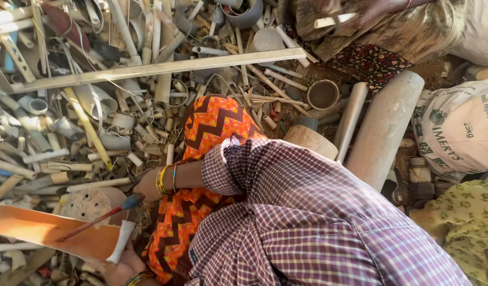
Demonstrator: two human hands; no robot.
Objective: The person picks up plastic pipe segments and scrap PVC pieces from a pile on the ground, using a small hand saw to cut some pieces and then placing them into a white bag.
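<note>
Right hand (147,186) fingers clamped on thin red-handled brush (98,216), left hand (119,267) gripping curved orange plastic sheet (47,230) (white inner edge), pale pipe offcuts (69,132) heaped around

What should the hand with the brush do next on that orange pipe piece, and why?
Probably draw the brush further along the orange pipe piece. Its tip already lies on the inner face, the left hand steadies the near end from below, and the right hand grips the handle's blue end, so a short stroke seems the natural move.
</note>
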